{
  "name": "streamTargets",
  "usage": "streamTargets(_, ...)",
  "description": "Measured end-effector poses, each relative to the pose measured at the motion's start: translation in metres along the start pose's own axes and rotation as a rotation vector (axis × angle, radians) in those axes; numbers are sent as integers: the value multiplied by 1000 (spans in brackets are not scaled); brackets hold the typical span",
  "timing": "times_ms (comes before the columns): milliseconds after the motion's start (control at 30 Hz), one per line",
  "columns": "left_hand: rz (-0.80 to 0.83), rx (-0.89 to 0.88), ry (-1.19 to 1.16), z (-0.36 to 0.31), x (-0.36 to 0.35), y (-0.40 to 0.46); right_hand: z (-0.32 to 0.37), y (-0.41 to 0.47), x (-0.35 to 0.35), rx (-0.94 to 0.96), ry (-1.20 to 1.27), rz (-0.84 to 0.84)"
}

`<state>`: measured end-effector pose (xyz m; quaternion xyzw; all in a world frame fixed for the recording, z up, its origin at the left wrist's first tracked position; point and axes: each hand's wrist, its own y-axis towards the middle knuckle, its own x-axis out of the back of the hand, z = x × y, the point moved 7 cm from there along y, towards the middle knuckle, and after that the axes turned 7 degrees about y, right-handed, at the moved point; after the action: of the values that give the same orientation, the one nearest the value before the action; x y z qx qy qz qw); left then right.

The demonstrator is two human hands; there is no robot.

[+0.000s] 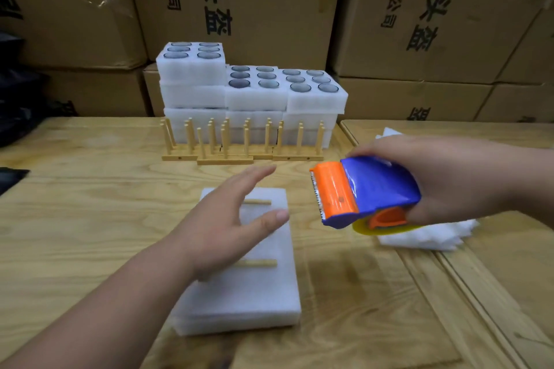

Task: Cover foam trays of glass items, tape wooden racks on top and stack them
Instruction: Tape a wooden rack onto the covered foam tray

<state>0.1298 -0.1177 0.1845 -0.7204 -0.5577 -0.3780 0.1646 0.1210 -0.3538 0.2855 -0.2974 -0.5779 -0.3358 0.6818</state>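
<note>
Foam tray point(239, 287), covered with a white foam sheet, lies flat on the wooden table point(84, 204) near its front edge, long side running away from the camera. Two wooden pegs point(257, 202) of a rack show on its top; the rest of that rack is hidden under the left hand point(227, 222). Left hand is over the tray with fingers straight and spread, holding nothing; contact with the foam cannot be told. Right hand point(449, 180) grips a blue and orange tape dispenser point(362, 193), held in the air just right of the tray, toothed edge facing left. Uncovered foam trays with glass items point(254, 84) are stacked at the table's back, wooden racks point(239, 141) standing before them. Loose white foam sheets point(425, 234) lie at right. Cardboard boxes point(269, 3) behind.
</note>
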Motion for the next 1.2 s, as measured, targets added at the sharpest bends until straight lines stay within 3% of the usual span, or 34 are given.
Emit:
streamTargets(67, -61, 48, -423, -6, 8, 2, 9, 7, 10, 27, 79, -49)
streamTargets(167, -67, 255, -930, -5, 3, 9, 15, 14, 27, 42, 200, -126)
streamTargets(300, 81, 489, -1329, -10, -19, 7, 23, 19, 45, 47, 313, -176)
streamTargets(400, 278, 535, -1530, -24, -39, 0, 29, 23, 52, 104, 399, -201)
streamTargets(500, 418, 524, -1607, -37, -51, -6, 34, 24, 56, 160, 460, -204)
streamTargets(800, 538, 508, -1660, -47, -68, -17, 41, 20, 70, 206, 518, -259)
streamTargets(1067, 383, 406, -1681, -39, -47, -27, 49, 20, 76, 259, 601, -287)
streamTargets(1200, 192, 439, -1551, -16, -24, -33, 55, 22, 77, 282, 626, -291)
